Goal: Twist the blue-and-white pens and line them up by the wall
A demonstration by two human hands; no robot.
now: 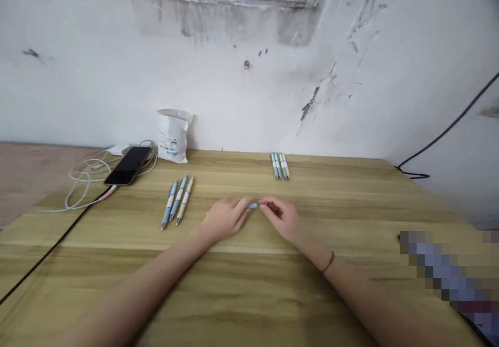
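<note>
Both my hands meet at the middle of the wooden table (249, 295). My left hand (226, 217) is closed around one end of a light blue pen (253, 205). My right hand (283, 217) pinches the pen's other end, and only a short blue stretch shows between the fingers. Three pens (177, 201), two blue and one beige, lie side by side to the left of my left hand. Another small group of pens (279, 166) lies farther back near the wall.
A black phone (128, 165) rests on tangled white cables (83, 178) at the back left, beside a white paper bag (172, 136) against the wall. A black cord (47, 253) runs across the table's left side. A blurred patch sits at the right edge.
</note>
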